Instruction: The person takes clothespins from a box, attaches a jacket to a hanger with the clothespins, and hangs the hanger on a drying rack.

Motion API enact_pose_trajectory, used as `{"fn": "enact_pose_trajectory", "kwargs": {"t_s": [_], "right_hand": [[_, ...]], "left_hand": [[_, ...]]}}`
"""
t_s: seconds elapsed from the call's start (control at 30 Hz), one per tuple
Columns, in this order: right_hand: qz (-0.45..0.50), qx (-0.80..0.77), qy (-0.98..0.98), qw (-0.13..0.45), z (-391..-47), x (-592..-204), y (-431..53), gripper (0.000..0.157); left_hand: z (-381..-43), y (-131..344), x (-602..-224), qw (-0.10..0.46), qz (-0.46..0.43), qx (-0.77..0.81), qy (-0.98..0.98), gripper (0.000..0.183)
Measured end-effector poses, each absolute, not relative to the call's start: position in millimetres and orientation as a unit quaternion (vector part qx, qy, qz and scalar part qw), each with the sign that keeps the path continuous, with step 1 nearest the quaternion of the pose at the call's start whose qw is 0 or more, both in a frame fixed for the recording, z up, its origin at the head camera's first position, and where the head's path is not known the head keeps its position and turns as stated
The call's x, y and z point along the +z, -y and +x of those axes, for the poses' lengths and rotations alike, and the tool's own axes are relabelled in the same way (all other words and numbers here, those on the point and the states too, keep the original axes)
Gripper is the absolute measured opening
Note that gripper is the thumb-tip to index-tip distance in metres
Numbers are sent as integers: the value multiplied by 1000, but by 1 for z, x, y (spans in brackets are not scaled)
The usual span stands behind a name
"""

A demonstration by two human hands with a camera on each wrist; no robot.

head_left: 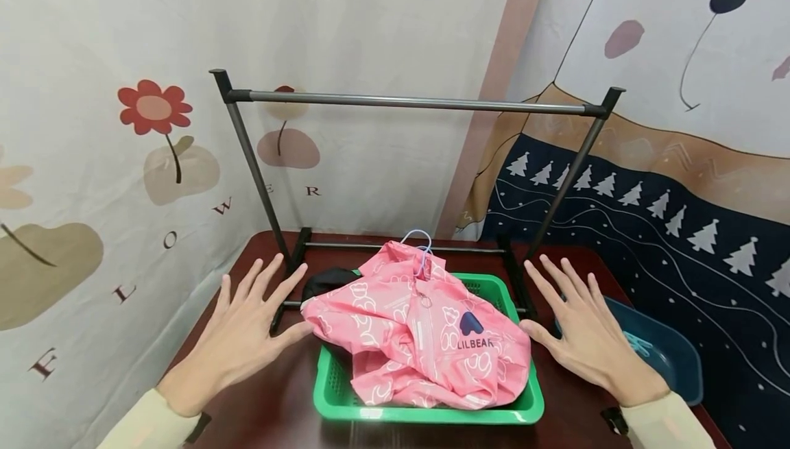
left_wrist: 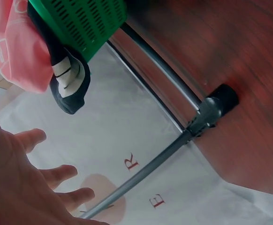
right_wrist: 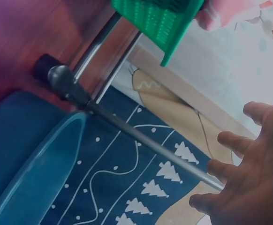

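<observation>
A pink jacket (head_left: 426, 339) with white bear prints and the word LILBEAR lies bunched in a green plastic basket (head_left: 327, 401). From its collar sticks up the hook of a pale blue hanger (head_left: 417, 232). My left hand (head_left: 243, 336) is spread beside the basket's left side, its thumb close to the jacket's sleeve. On the other side my right hand (head_left: 580, 332) is spread too, thumb near the jacket's right edge. Neither hand holds anything; whether the thumbs touch the fabric I cannot tell. Dark cloth (left_wrist: 71, 86) with a pale patch hangs over the basket's rim.
A metal clothes rack (head_left: 407, 101) with black joints stands behind the basket on the dark red table (head_left: 259, 408). A blue basin (head_left: 673, 353) sits at the right, with light blue hangers (head_left: 638, 345) inside. Printed curtains (head_left: 382, 24) hang behind and along the sides.
</observation>
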State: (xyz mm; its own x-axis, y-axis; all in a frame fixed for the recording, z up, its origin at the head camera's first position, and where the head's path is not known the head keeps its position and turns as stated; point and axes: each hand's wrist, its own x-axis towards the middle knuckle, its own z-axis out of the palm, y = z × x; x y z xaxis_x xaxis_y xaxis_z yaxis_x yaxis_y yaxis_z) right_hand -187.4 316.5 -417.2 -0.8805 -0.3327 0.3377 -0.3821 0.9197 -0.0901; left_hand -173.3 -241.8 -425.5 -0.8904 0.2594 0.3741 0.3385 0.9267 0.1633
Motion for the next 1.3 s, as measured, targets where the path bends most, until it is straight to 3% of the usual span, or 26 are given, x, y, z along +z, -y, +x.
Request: {"fn": "enact_pose_trajectory", "kwargs": {"t_s": [0.7,1.3], "right_hand": [[184,129,969,108,-188,-408,-290,86],[198,155,965,81,-186,-412,-274,75]], "left_hand": [[-174,217,-425,191,-173,-139,956,79],[-172,189,-426,178,-171,-151,957,77]]}}
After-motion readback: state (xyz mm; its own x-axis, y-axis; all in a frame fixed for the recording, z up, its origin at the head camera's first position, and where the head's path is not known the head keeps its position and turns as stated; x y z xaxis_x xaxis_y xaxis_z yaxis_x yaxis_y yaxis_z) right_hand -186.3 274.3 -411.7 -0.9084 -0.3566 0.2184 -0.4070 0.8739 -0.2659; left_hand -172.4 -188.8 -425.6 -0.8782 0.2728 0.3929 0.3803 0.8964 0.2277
